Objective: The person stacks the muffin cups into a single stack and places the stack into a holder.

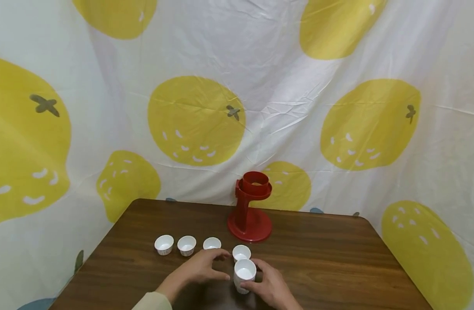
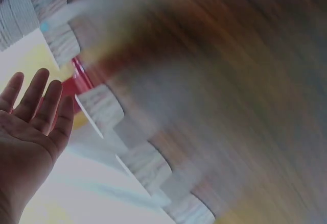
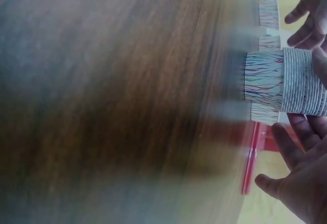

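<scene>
My right hand [image 1: 273,285] holds a stack of white paper baking cups [image 1: 244,273] between thumb and fingers, near the front of the table. In the right wrist view the stack [image 3: 263,81] shows thin coloured lines on its side and several ridged rims packed together. To its left, my left hand [image 1: 201,266] hovers with fingers spread and holds nothing; its palm and loose fingers show in the left wrist view. One white cup [image 1: 241,252] stands just behind the stack. Another cup [image 1: 212,243] is partly hidden behind my left hand.
Two more cups, one [image 1: 187,244] nearer the middle and one [image 1: 164,244] farther left, continue the row. A red stand [image 1: 253,226] with a ring-shaped holder on top rises behind them. The brown wooden table [image 1: 330,258] meets a lemon-print cloth [image 1: 275,64] at the back.
</scene>
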Available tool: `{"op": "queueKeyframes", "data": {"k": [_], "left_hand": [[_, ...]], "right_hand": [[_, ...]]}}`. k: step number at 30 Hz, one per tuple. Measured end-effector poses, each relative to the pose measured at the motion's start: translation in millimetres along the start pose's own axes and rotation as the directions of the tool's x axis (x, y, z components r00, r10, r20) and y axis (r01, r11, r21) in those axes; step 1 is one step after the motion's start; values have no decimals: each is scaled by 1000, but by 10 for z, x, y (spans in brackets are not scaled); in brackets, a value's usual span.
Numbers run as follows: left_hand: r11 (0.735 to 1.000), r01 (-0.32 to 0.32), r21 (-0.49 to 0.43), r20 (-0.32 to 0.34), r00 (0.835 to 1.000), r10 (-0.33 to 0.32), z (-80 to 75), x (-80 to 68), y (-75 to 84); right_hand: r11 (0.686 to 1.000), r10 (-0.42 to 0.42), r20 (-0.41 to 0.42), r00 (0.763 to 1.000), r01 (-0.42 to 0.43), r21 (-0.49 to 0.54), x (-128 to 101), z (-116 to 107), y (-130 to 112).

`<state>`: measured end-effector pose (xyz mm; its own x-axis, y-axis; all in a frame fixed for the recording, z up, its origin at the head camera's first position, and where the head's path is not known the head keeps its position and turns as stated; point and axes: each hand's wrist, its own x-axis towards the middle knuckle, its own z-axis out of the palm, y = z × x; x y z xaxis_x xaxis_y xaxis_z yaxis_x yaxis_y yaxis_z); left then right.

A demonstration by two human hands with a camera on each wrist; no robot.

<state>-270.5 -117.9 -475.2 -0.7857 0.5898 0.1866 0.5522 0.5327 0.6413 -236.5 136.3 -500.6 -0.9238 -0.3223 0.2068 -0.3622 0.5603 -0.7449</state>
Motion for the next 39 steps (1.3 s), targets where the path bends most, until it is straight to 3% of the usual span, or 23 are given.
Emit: {"op": "queueKeyframes", "data": {"k": [7,12,22,29,32,39], "left_hand": [[999,8,-36,-55,998,-10,-209,-104,-72],[1000,25,3,-110,994,-24,-334,-160,-138],[994,104,-33,-224,969,-108,-518,-228,-302],[976,211,-56,-313,924,-217,-613,-316,-420],[973,229,-39,-346,910,-228,-665,-378,-488],[947,321,-18,-369,878,-305,-793,-517,-633]], "right_hand": [[999,15,1,1000,-15,32,-10,7,32],[999,-1,-18,1000,2,45,-19,15,49],[1000,-4,-34,999,4,18,-19,-20,48],[999,9,-38,999,-7,41,-35,-32,40],[999,-7,-55,998,9,32,-43,-10,48],[999,-12,-47,999,13,36,-44,32,55]]}}
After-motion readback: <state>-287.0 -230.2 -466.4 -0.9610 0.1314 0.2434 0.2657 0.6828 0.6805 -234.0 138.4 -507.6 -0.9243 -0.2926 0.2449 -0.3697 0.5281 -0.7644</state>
